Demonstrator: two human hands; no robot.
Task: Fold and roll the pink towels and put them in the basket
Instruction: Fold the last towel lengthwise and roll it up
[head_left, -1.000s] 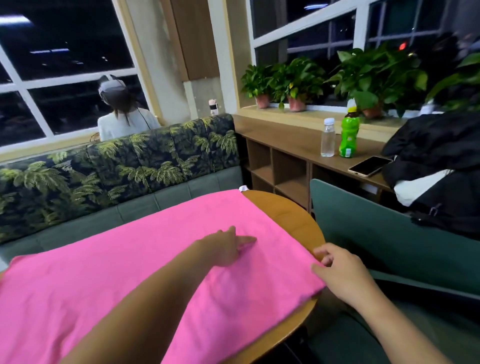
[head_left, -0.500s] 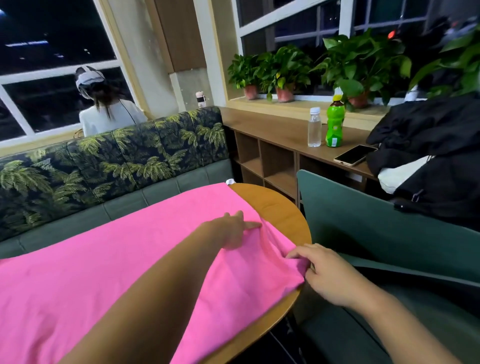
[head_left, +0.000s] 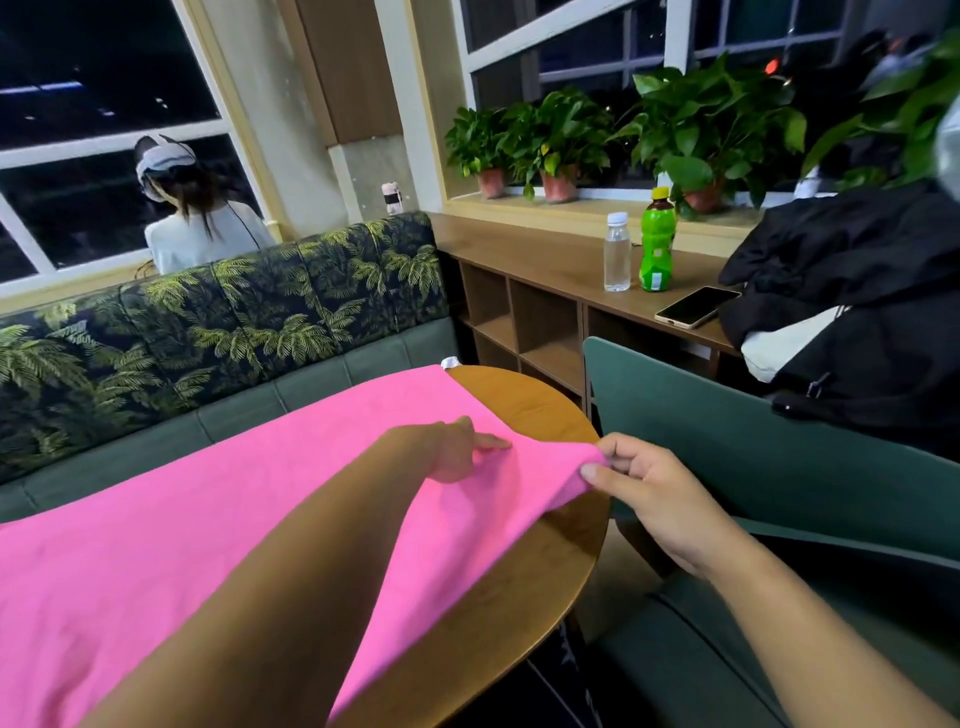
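Note:
A large pink towel (head_left: 218, 519) lies spread over a round wooden table (head_left: 524, 613). My right hand (head_left: 654, 493) pinches the towel's near right corner between thumb and fingers and holds it lifted off the table. My left hand (head_left: 457, 452) reaches across the towel and rests on it near the right edge, with one finger stretched out; whether the others grip the cloth cannot be told. My left forearm covers part of the towel. No basket is in view.
A green chair (head_left: 779, 467) stands right of the table. A leaf-patterned sofa (head_left: 218, 322) runs behind it, with a person seated beyond. The wooden shelf (head_left: 545, 270) carries two bottles (head_left: 639, 249), a phone (head_left: 696, 306) and a black jacket (head_left: 857, 291). Potted plants line the sill.
My right hand has taken the towel's near right corner and lifted it up and inward off the table edge. My left hand has stayed on the towel. The view has shifted slightly.

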